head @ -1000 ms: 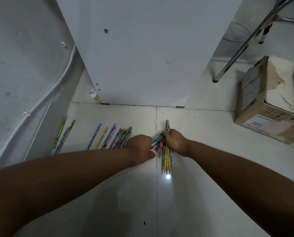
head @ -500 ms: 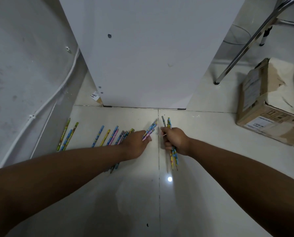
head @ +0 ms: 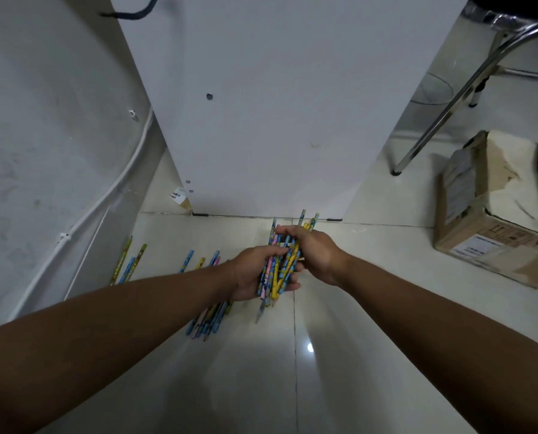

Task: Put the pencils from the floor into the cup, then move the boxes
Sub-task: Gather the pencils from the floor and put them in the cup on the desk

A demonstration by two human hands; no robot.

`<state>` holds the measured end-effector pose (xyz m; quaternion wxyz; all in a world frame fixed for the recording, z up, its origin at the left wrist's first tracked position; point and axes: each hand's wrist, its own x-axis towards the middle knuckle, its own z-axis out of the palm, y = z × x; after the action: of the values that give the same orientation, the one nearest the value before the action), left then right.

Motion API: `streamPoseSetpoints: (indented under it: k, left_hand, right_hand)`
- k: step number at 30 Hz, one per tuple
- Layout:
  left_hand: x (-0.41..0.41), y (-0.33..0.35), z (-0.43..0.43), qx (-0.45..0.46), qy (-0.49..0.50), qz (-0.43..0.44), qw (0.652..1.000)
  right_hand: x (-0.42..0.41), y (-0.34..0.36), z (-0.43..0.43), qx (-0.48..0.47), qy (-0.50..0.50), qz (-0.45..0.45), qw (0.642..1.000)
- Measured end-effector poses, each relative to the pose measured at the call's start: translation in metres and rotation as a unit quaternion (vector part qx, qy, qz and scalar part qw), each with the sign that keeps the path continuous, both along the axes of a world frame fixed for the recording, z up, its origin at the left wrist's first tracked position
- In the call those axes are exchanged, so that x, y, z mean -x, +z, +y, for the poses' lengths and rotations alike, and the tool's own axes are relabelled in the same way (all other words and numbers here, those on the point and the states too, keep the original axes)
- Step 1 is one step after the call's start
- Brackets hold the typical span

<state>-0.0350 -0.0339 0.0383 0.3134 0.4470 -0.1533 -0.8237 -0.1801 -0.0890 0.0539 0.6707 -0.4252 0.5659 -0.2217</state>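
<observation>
Your left hand and right hand meet above the floor tiles, both closed around one shared bundle of pencils held lifted at centre. A half second ago each hand gripped its own smaller bunch, apart and low at the tiles; these are now merged. Loose pencils lie on the floor under your left forearm, with more far left beside the wall. The pencils appear light, stiff and smooth, so they are likely to slide lengthwise; grip the bundle around its middle, ends evened. No cup is in view. The cardboard box rests at far right, beside the white cabinet.
</observation>
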Motion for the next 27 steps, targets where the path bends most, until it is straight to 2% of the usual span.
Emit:
streamPoseSetpoints:
  k: [3, 6, 9, 12, 14, 18, 21, 24, 27]
  left_hand:
    - [-0.006, 0.003, -0.003, 0.012, -0.016, 0.030, 0.999]
    - [-0.002, 0.021, -0.005, 0.042, -0.031, -0.017, 0.999]
    - [0.009, 0.058, 0.010, 0.048, 0.007, -0.032, 0.998]
    - [0.009, 0.109, 0.032, 0.037, -0.008, -0.009, 0.999]
    - [0.005, 0.154, 0.048, 0.035, -0.041, -0.004, 0.999]
    - [0.007, 0.260, 0.074, 0.033, -0.095, 0.016, 0.995]
    - [0.008, 0.346, 0.078, 0.044, -0.121, -0.011, 0.992]
    - [0.010, 0.428, 0.078, 0.042, -0.121, -0.059, 0.990]
    - [0.023, 0.515, 0.078, 0.042, -0.015, -0.065, 0.997]
  right_hand:
    - [-0.003, 0.000, -0.004, 0.043, 0.010, -0.017, 0.999]
    - [-0.009, 0.005, -0.002, 0.063, -0.019, -0.081, 0.995]
    - [-0.016, 0.041, 0.012, 0.068, -0.087, -0.124, 0.986]
    - [-0.006, 0.101, 0.015, 0.128, -0.107, -0.040, 0.985]
    - [0.007, 0.155, 0.011, 0.131, -0.069, -0.026, 0.989]
    - [0.007, 0.269, 0.031, 0.050, 0.003, -0.087, 0.995]
    - [0.001, 0.351, 0.058, 0.016, 0.033, -0.074, 0.997]
    - [0.011, 0.427, 0.077, 0.009, 0.000, -0.081, 0.997]
    - [0.029, 0.498, 0.099, -0.021, -0.126, -0.146, 0.981]
